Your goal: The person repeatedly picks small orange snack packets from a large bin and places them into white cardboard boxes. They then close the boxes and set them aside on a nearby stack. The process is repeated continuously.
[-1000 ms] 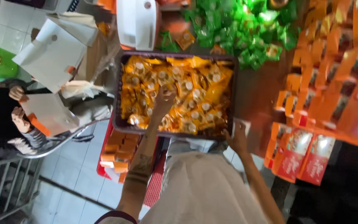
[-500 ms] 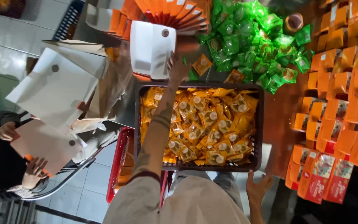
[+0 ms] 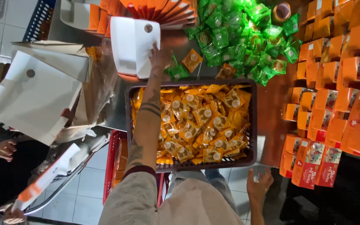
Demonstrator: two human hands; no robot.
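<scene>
Head view. The left hand [image 3: 160, 58], at upper centre of the frame, is stretched forward over the dark plastic crate [image 3: 253, 125] and rests on the lower right edge of a flat white cardboard box blank with a round hole [image 3: 132, 46]. The fingers lie against the card; whether they have closed on it cannot be told. The right hand [image 3: 260, 185], at lower right of centre, hangs open with fingers spread, just below the crate's near rim and holding nothing.

Step in hand, as judged: picking up one box blank from the stack area beside the fanned orange and white folded cartons [image 3: 163, 12]. The next move calls for a firm pinch on the blank's edge, then a lift clear of the crate wall without dragging the loose packets.

The crate sits at frame centre, filled with small yellow-orange foil snack packets [image 3: 201, 121]. A heap of green foil packets [image 3: 238, 37] lies at upper centre right. Assembled orange cartons [image 3: 338, 75] stand in rows along the right side.

Surface and room: a brown table top [image 3: 271, 104] carries the stock. A red plastic basket [image 3: 115, 162] shows below the crate. Larger white box blanks [image 3: 34, 96] lie at left. Pale floor tiles [image 3: 5, 25] fill the upper left. Another person's hand [image 3: 5, 149] appears at the left edge.
</scene>
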